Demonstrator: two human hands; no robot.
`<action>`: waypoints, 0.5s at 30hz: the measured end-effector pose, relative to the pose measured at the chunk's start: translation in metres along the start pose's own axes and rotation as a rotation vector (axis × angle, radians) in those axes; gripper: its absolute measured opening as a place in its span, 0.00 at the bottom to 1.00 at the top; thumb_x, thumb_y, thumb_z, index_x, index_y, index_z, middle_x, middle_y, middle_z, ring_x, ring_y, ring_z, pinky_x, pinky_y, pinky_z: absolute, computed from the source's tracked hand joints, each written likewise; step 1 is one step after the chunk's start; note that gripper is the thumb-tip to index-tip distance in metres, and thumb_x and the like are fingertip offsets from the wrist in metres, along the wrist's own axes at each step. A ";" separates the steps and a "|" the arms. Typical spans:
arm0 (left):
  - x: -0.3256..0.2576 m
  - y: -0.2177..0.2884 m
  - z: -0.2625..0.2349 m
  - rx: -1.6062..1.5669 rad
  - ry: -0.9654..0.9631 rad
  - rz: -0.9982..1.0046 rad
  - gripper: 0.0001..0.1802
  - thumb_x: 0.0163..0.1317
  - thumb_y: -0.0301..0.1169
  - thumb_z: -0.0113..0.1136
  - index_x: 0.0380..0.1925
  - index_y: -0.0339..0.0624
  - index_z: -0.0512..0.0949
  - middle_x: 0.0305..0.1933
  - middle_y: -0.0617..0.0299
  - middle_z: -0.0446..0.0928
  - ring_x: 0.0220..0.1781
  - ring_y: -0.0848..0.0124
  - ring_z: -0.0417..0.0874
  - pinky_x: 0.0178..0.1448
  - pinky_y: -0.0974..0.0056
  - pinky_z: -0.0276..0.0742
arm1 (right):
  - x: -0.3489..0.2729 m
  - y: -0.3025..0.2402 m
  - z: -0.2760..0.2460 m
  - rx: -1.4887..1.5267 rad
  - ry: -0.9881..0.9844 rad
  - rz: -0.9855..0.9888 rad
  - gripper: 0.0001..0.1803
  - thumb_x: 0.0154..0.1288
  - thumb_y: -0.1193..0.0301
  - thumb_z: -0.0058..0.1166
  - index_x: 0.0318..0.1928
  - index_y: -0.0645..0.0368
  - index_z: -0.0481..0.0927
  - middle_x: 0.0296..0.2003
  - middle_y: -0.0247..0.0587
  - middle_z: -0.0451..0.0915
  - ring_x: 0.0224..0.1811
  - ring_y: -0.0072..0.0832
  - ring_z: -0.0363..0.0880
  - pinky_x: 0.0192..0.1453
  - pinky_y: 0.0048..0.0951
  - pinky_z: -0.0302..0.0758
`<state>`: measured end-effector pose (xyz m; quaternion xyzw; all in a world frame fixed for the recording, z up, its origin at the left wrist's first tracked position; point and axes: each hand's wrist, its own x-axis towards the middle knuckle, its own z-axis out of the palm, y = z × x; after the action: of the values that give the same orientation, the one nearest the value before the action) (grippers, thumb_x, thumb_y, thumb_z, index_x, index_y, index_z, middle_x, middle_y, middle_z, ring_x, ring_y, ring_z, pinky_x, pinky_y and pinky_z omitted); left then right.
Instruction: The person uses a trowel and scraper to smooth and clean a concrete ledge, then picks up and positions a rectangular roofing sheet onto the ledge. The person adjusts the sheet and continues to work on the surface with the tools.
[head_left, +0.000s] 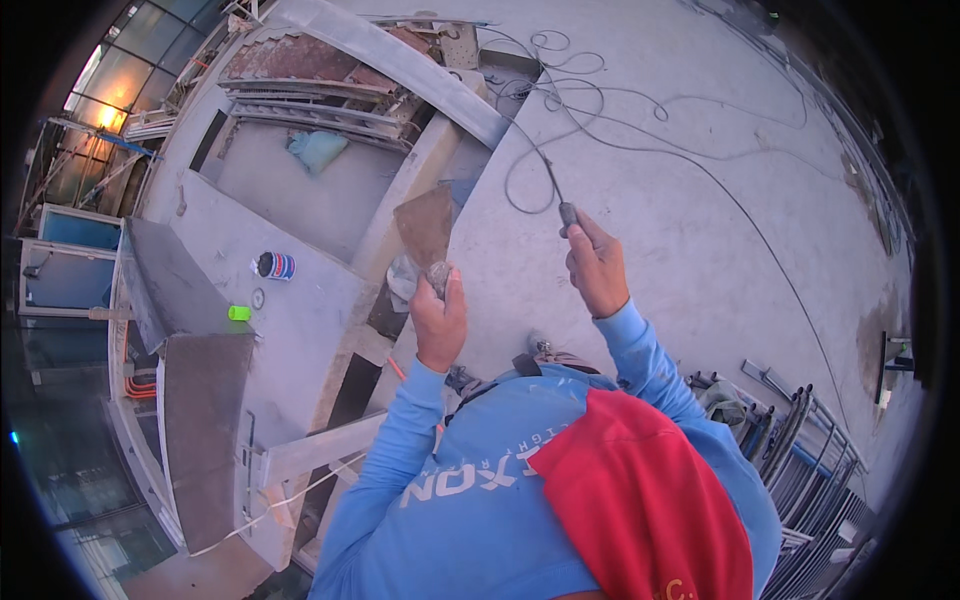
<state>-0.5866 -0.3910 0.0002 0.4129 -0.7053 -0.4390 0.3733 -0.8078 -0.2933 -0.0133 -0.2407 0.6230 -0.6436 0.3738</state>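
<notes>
My left hand is shut on the rounded handle of a flat trowel, whose brownish blade points up and away over the edge of a concrete beam. About a hand's width to the right, my right hand grips the grey end of a thin cable tool. Its cable runs away in loose loops over the grey concrete slab. My blue sleeves and a red cloth fill the lower middle of the picture.
Left of the beam lies a sunken grey ledge with a blue-and-white can and a small green object. A blue-green bag lies further back. Metal bars and frames are stacked at the lower right. Corrugated sheets lie at the top left.
</notes>
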 end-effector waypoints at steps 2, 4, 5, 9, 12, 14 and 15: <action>0.002 -0.005 0.002 0.050 -0.003 0.076 0.09 0.74 0.29 0.53 0.44 0.33 0.75 0.21 0.66 0.72 0.22 0.78 0.72 0.30 0.69 0.68 | -0.018 -0.005 0.014 -0.069 -0.003 -0.146 0.24 0.75 0.65 0.50 0.63 0.71 0.74 0.33 0.37 0.76 0.30 0.22 0.73 0.36 0.28 0.73; 0.004 -0.005 0.005 0.052 -0.012 0.068 0.09 0.73 0.29 0.53 0.44 0.33 0.75 0.21 0.66 0.71 0.22 0.78 0.72 0.30 0.68 0.68 | -0.035 -0.016 0.033 -0.186 -0.059 -0.311 0.24 0.75 0.65 0.50 0.64 0.70 0.73 0.38 0.46 0.78 0.38 0.28 0.76 0.43 0.34 0.74; 0.005 -0.004 0.006 0.051 -0.017 0.065 0.09 0.73 0.30 0.54 0.44 0.34 0.75 0.21 0.66 0.71 0.22 0.77 0.72 0.30 0.67 0.69 | -0.045 -0.021 0.043 -0.194 -0.122 -0.358 0.24 0.75 0.66 0.51 0.64 0.70 0.73 0.41 0.50 0.79 0.42 0.31 0.77 0.47 0.36 0.74; -0.004 0.009 0.007 0.068 -0.085 -0.027 0.12 0.71 0.31 0.57 0.46 0.31 0.76 0.32 0.48 0.81 0.32 0.56 0.82 0.39 0.56 0.75 | -0.053 -0.026 0.065 -0.255 -0.212 -0.734 0.24 0.74 0.66 0.51 0.64 0.69 0.74 0.39 0.50 0.80 0.38 0.28 0.78 0.42 0.33 0.75; -0.014 0.014 0.003 0.125 -0.095 0.065 0.12 0.71 0.31 0.56 0.45 0.31 0.76 0.32 0.46 0.80 0.32 0.51 0.81 0.39 0.55 0.75 | -0.005 -0.011 0.053 -0.105 -0.199 0.266 0.26 0.74 0.66 0.53 0.66 0.68 0.72 0.34 0.39 0.79 0.27 0.21 0.73 0.31 0.26 0.71; -0.017 0.009 -0.002 0.168 -0.088 0.159 0.12 0.71 0.30 0.56 0.45 0.31 0.76 0.32 0.45 0.80 0.33 0.50 0.80 0.39 0.55 0.74 | 0.009 0.002 0.035 -0.069 0.001 0.227 0.25 0.77 0.63 0.49 0.67 0.65 0.72 0.35 0.33 0.77 0.19 0.15 0.66 0.19 0.22 0.63; -0.016 0.005 -0.005 0.146 -0.024 0.098 0.12 0.71 0.31 0.55 0.45 0.31 0.76 0.32 0.45 0.79 0.32 0.49 0.80 0.39 0.55 0.74 | 0.012 0.007 0.031 -0.026 -0.098 0.075 0.25 0.78 0.62 0.48 0.67 0.65 0.72 0.35 0.33 0.78 0.19 0.14 0.66 0.19 0.21 0.63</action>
<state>-0.5774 -0.3763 0.0035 0.3986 -0.7594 -0.3724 0.3546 -0.7895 -0.3216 -0.0183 -0.2535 0.6208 -0.6084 0.4245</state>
